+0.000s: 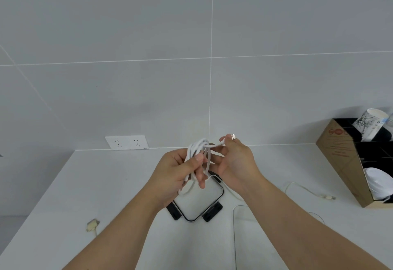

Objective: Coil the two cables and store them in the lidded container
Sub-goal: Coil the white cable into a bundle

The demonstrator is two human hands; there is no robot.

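My left hand [180,169] grips a white cable [196,149] wound into several loops, held above the counter. My right hand [236,159] pinches the free end of that cable just behind its USB plug [233,136], with the end passing through the loops. Below my hands stands the lidded container [200,203], clear with black side latches; my hands hide its far part. A second, cream-coloured cable [306,189] lies on the counter to the right, its plug [329,196] pointing right.
A double wall socket [127,142] sits at the back left. A cream plug with cord [91,225] lies at the front left. A cardboard box [348,159] with black dividers, white lids and a paper cup [370,124] stands at the right.
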